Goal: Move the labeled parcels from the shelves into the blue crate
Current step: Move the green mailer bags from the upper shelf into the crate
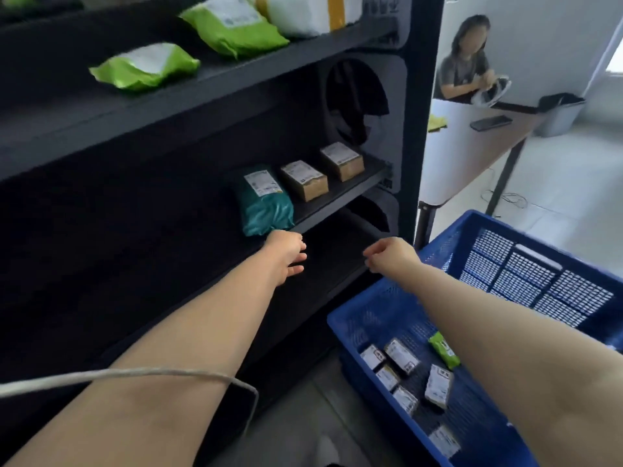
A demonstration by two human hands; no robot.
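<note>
A teal labeled parcel lies on the middle shelf, with two brown labeled boxes to its right. My left hand hovers just below the teal parcel's front edge, fingers apart and empty. My right hand is a little to the right, loosely curled and holding nothing, above the near corner of the blue crate. Several small labeled parcels and a small green one lie inside the crate. On the upper shelf are two green parcels and a white one.
The black shelf unit's upright post stands between the shelves and the crate. Behind it a person sits at a white table with a phone on it. A grey bin stands farther right. A grey cable crosses my left forearm.
</note>
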